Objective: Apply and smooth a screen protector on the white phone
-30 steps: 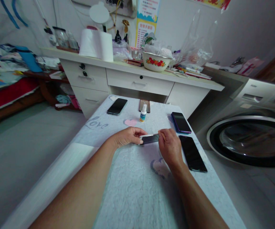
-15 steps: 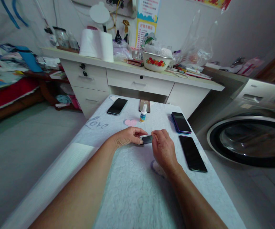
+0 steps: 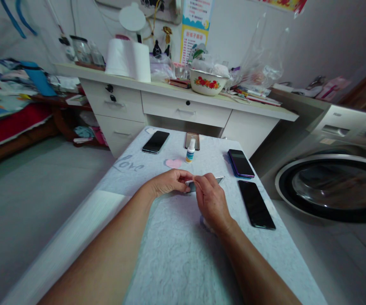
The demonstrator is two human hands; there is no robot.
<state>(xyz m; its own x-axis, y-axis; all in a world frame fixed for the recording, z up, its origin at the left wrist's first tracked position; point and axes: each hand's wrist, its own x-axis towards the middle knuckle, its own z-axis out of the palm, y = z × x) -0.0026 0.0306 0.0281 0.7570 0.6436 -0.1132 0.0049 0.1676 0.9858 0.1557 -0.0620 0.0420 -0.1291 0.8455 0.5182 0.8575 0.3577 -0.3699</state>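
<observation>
Over the table, my left hand point(image 3: 170, 181) grips one end of a smartphone point(image 3: 192, 187), which is tilted up on its long edge. My right hand point(image 3: 213, 199) is closed in front of the phone, its fingertips pinched at the upper edge near my left fingers. Whether a small item sits in that pinch is hidden. The phone's far right corner sticks out past my right knuckles. Just beyond my hands stands a small white spray bottle point(image 3: 189, 152) with a blue and yellow label.
A black phone point(image 3: 156, 142) lies at the back left, and a brownish phone or case point(image 3: 197, 140) behind the bottle. To the right are a purple-edged phone point(image 3: 240, 163) and a larger black phone point(image 3: 256, 204). A white desk point(image 3: 186, 108) and washing machine point(image 3: 332, 169) border the table.
My right hand has slid left along the phone toward my left fingers, uncovering the phone's right end. My left hand and the other items stay in place.
</observation>
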